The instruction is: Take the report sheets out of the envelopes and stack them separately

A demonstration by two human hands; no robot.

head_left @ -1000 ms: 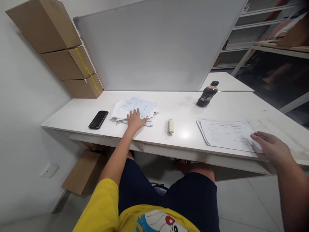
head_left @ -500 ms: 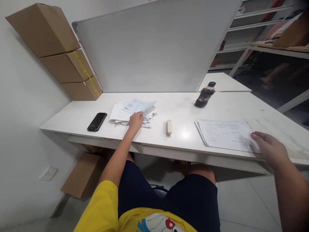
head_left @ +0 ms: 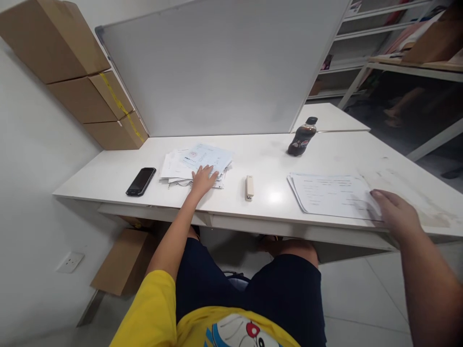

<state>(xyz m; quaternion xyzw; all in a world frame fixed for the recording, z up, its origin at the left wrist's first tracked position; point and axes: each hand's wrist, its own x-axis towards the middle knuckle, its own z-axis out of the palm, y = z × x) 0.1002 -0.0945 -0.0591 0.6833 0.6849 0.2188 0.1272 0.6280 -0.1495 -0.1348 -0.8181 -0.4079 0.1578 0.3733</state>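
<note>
My left hand (head_left: 204, 180) lies with its fingers spread on the front right part of a messy pile of papers (head_left: 173, 165). A pale blue slip (head_left: 210, 155) with a red round stamp is on top of that pile. Over at the right, my right hand (head_left: 398, 213) has its fingers closed at the right edge of a neater stack of printed sheets (head_left: 329, 195). The sheets rest on the white desk, slightly fanned at their left side. Between the two paper piles stands a small cream stapler (head_left: 249, 187), touched by neither hand.
A black phone (head_left: 141, 181) lies left of the pile. Behind the sheets stands a dark cola bottle (head_left: 303, 137). A whiteboard (head_left: 217, 67) rises along the back of the desk (head_left: 231, 207), with stacked cardboard boxes (head_left: 104, 96) at its left.
My left fingers have gone from gripping the lifted edge of the blue slip to lying spread, and the slip now lies flatter. My right hand stays at the sheets; the view has shifted slightly.
</note>
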